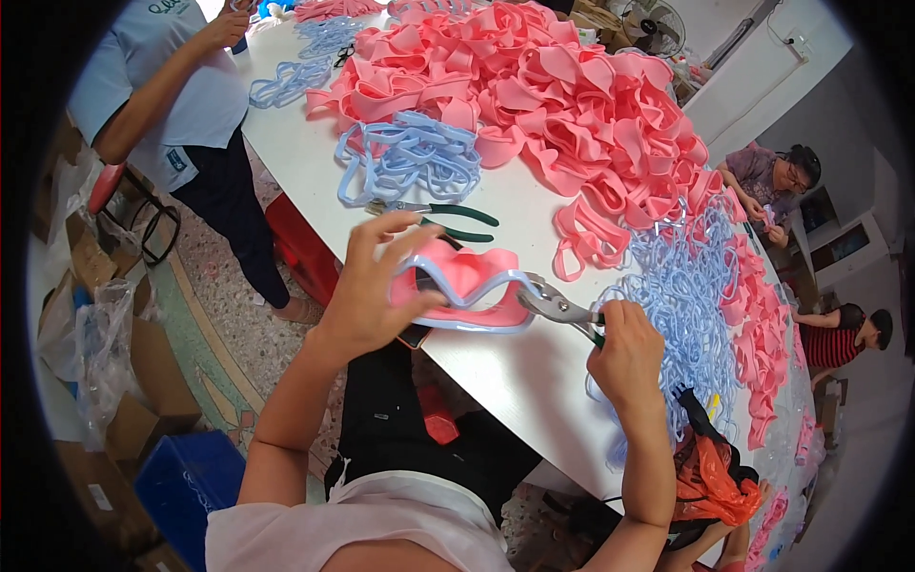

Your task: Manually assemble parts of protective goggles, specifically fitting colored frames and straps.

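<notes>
My left hand (pixel 376 286) grips a pink soft frame piece (pixel 464 276) with a light blue rim (pixel 477 322) fitted along its lower edge, held just above the near edge of the white table (pixel 519 367). My right hand (pixel 624 348) is closed on the green handles of metal pliers (pixel 553 305), whose jaws clamp the blue rim at the piece's right end.
A second pair of green-handled pliers (pixel 448 217) lies on the table behind the piece. A big heap of pink pieces (pixel 543 95) and piles of blue rims (pixel 410 157) (pixel 681 286) cover the table. One person stands at left (pixel 167 86); others sit at right (pixel 777 181). Cardboard boxes (pixel 143 381) are on the floor.
</notes>
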{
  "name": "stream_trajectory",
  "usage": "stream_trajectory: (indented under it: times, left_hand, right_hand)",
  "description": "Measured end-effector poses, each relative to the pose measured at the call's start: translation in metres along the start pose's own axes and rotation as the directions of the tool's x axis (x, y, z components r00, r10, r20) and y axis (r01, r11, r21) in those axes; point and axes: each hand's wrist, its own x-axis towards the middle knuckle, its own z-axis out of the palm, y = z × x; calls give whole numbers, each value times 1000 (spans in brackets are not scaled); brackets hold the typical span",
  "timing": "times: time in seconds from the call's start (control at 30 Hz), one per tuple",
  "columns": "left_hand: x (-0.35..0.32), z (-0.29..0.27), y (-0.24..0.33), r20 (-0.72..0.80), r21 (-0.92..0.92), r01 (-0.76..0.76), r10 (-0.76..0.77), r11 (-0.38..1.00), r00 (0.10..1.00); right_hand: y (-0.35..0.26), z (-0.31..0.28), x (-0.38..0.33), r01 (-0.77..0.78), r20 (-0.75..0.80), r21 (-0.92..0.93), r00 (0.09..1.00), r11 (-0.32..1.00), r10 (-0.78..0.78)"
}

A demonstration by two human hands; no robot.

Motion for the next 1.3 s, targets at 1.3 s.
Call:
stream_trajectory:
  times: [1.3]
  left_hand:
    - [12,0,-42,304,-357,199,-88,913,949]
  right_hand:
    - [-29,53,-49,-331,363,-101,866,938,344]
